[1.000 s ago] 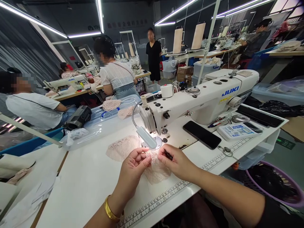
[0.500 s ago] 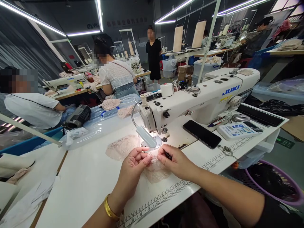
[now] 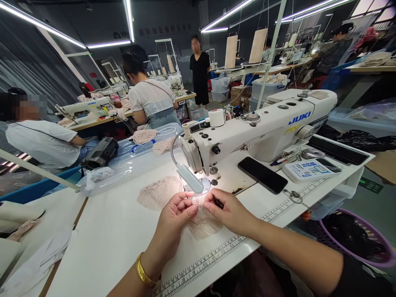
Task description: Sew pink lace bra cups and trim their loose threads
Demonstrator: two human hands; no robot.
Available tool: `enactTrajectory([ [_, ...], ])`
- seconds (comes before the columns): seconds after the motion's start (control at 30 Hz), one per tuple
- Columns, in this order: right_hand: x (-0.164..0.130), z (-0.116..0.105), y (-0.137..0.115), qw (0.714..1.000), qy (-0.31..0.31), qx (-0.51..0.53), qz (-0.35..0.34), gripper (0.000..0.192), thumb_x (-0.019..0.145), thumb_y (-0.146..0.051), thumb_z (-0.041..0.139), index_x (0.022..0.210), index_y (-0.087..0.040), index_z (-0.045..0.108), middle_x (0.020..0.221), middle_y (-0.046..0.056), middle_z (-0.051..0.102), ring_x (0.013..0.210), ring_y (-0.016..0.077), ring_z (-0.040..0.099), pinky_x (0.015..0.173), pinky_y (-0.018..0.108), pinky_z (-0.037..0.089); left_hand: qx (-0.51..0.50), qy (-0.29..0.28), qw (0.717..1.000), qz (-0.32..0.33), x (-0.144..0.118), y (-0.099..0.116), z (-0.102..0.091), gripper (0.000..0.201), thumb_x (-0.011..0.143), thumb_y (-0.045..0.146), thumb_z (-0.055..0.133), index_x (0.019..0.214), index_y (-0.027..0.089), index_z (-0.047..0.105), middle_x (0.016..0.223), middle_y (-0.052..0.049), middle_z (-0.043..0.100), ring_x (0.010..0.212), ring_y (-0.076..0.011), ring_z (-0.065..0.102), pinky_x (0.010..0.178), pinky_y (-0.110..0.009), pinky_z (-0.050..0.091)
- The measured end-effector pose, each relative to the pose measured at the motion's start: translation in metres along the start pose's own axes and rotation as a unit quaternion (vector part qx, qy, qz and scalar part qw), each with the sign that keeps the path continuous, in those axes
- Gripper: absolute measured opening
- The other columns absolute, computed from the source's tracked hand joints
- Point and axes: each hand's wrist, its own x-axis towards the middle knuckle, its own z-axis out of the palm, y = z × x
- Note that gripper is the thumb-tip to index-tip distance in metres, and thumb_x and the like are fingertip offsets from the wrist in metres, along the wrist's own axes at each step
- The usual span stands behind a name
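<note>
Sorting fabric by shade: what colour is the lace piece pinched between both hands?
Pale pink lace piece, openwork patterned; the head view shows it.

"JUKI" on sewing machine (image 3: 272, 123), numbered table ruler (image 3: 216, 255)

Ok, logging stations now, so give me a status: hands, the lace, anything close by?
Left hand and right hand both pinch the lace piece. Lace lies on the table. Lamp head just above the fingers.
</note>
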Motion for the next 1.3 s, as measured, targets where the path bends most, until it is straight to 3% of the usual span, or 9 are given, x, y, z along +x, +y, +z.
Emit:
enactTrajectory([
  [0.13,-0.003,0.002,0.002,0.995,0.05,-0.036,-0.073,0.004,0.094,-0.026,0.062,0.092,-0.023,0.06,0.082,-0.002,0.052,0.074,0.0148,0.05,0.066,0.028,0.041,0.005,0.003,1.0,0.008,-0.001,-0.002,-0.001,0.044,0.073,0.037,0.087,0.109,0.021,0.067,0.086,0.0,0.071,0.076,-0.0136,0.061,0.074,-0.024,0.049],
  [0.23,-0.005,0.003,0.0,0.989,0.057,-0.042,-0.129,0.006,0.096,-0.025,0.06,0.091,-0.023,0.062,0.083,-0.001,0.051,0.073,0.0145,0.051,0.066,0.029,0.042,0.019,0.002,1.0,0.019,-0.001,-0.004,-0.002,0.043,0.075,0.037,0.086,0.111,0.022,0.067,0.09,-0.001,0.072,0.081,-0.0147,0.062,0.079,-0.026,0.049],
  [0.6,-0.005,0.007,0.003,0.974,0.069,-0.095,-0.194,0.005,0.095,-0.022,0.057,0.091,-0.024,0.058,0.085,0.002,0.056,0.073,0.0169,0.054,0.067,0.031,0.045,0.151,0.03,0.984,0.088,-0.003,-0.011,0.001,0.04,0.08,0.04,0.081,0.115,0.024,0.068,0.089,-0.002,0.071,0.085,-0.0191,0.066,0.079,-0.029,0.052],
  [0.7,-0.005,0.007,0.002,0.978,0.068,-0.082,-0.181,0.008,0.092,-0.018,0.057,0.086,-0.023,0.055,0.083,0.001,0.053,0.071,0.0156,0.052,0.065,0.029,0.042,0.14,0.021,0.987,0.077,-0.004,-0.01,0.002,0.039,0.08,0.039,0.082,0.113,0.024,0.069,0.086,-0.002,0.071,0.083,-0.0185,0.066,0.078,-0.029,0.051],
  [0.93,-0.002,0.001,0.002,0.995,0.082,-0.01,-0.057,0.012,0.09,-0.022,0.058,0.08,-0.023,0.053,0.077,-0.002,0.049,0.071,0.0151,0.049,0.063,0.028,0.039,0.066,0.013,0.997,0.042,0.0,-0.009,-0.001,0.038,0.077,0.038,0.085,0.108,0.023,0.07,0.086,0.0,0.071,0.077,-0.0133,0.061,0.073,-0.024,0.049],
  [1.07,-0.003,0.0,0.0,0.995,0.076,-0.009,-0.071,0.012,0.094,-0.026,0.057,0.083,-0.023,0.056,0.078,-0.001,0.05,0.073,0.0154,0.05,0.066,0.029,0.04,0.05,0.008,0.998,0.035,-0.001,-0.009,-0.001,0.038,0.077,0.038,0.086,0.108,0.024,0.07,0.087,0.0,0.072,0.079,-0.0125,0.063,0.076,-0.022,0.05],
  [1.23,-0.005,0.003,0.001,0.991,0.042,-0.024,-0.124,0.007,0.095,-0.028,0.062,0.101,-0.023,0.063,0.085,-0.001,0.051,0.073,0.0141,0.051,0.066,0.028,0.043,0.037,-0.003,0.999,0.032,-0.001,-0.008,0.001,0.04,0.077,0.038,0.086,0.11,0.023,0.069,0.092,-0.001,0.075,0.087,-0.0152,0.066,0.083,-0.025,0.052],
  [1.3,-0.004,0.005,0.001,0.989,0.042,-0.033,-0.141,0.003,0.095,-0.026,0.061,0.095,-0.022,0.062,0.085,-0.001,0.051,0.073,0.0138,0.051,0.065,0.027,0.042,0.037,-0.009,0.999,0.028,-0.001,-0.007,0.001,0.04,0.077,0.038,0.086,0.111,0.023,0.069,0.093,-0.001,0.075,0.09,-0.0159,0.066,0.084,-0.026,0.051],
])
